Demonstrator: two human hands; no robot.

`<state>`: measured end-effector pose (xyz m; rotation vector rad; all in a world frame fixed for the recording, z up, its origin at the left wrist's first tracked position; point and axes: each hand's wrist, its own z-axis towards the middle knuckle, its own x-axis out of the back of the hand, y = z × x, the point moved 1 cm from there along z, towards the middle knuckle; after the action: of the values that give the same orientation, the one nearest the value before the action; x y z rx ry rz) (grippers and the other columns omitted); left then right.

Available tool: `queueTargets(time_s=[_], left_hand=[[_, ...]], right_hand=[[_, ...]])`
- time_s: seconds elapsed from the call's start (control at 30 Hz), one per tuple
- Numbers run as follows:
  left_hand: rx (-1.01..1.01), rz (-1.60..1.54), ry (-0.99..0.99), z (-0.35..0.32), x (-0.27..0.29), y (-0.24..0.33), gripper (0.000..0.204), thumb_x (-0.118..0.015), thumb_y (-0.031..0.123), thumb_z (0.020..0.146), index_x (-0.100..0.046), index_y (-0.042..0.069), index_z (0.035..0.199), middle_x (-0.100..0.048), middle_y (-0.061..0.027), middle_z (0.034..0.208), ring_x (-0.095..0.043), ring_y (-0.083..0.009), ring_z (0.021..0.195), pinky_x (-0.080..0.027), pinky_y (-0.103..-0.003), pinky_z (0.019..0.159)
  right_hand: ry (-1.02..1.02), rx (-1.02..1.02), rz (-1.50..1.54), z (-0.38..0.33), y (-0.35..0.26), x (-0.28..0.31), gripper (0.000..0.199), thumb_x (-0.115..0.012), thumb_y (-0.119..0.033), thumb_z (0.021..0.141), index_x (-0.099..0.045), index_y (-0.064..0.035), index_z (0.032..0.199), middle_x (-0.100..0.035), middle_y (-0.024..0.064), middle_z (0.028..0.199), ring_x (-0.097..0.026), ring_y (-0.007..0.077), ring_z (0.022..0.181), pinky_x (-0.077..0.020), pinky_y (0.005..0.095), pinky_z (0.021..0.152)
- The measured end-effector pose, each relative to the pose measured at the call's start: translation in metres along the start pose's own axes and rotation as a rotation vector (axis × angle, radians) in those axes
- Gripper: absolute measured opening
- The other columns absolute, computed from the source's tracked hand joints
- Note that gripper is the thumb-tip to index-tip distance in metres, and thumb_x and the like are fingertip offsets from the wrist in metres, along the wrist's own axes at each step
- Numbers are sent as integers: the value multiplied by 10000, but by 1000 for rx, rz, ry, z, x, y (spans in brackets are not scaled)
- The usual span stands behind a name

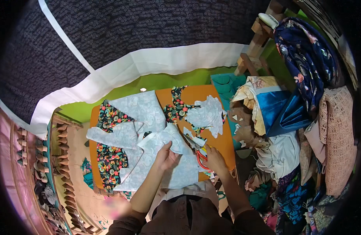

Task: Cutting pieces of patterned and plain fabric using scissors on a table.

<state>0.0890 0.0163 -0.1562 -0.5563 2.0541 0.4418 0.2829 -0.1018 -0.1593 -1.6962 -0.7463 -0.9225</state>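
My left hand [167, 157] pinches the edge of a pale piece of fabric [169, 136], thumb on top, over the middle of the orange-brown table [224, 147]. In my right hand [215, 158] is a pair of scissors [200, 158] with red handles, their blades pointing up and left beside that fabric. Whether the blades are parted is hard to make out. Around my left hand lies more of the cloth, pale side up, with a black floral print [109, 166] showing at the left. Small cut scraps [195, 138] lie by the blades.
Irregular pale offcuts [207, 115] and black floral pieces [176, 107] rest at the table's far right. Piled fabrics, including a shiny blue cloth [284, 113], stand to the right. A dark patterned curtain [149, 23] with a white border hangs beyond. Wooden shoe lasts [63, 147] line a rack at left.
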Motion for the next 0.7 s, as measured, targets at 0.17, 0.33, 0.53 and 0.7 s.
queueTargets(time_s=[0.17, 0.33, 0.53, 0.7], left_hand=[[-101, 285, 209, -26, 6, 1, 203, -409, 168, 892, -436, 63, 1064, -537, -45, 941, -564, -187, 878, -470, -337, 831], [-125, 394, 266, -29, 11, 2, 106, -468, 133, 860, -465, 85, 954, -480, 3, 769, -533, -96, 715, -501, -269, 718], [-241, 687, 316, -7, 23, -5, 196, -578, 141, 804, -450, 48, 688, -497, -34, 634, -522, -110, 572, -500, -254, 628], [-288, 661, 292, -26, 28, -3, 236, -569, 111, 814, -408, 50, 652, -477, -34, 596, -524, -118, 524, -487, -252, 547]], right_hand=[[-17, -42, 187, -11, -4, 10, 636, -640, -163, 628, -392, -42, 1201, -481, 221, 1066, -488, 330, 995, -410, 382, 820], [65, -133, 308, -24, -11, 3, 650, -685, -263, 607, -423, -22, 1152, -495, 219, 1047, -476, 357, 981, -395, 403, 817], [131, -382, 538, -44, -14, -36, 617, -705, -192, 646, -399, 0, 1146, -528, 160, 948, -532, 218, 883, -432, 313, 714], [188, -170, 825, -72, -50, -49, 636, -660, -151, 732, -284, -14, 1225, -485, 37, 841, -502, 100, 684, -419, 217, 575]])
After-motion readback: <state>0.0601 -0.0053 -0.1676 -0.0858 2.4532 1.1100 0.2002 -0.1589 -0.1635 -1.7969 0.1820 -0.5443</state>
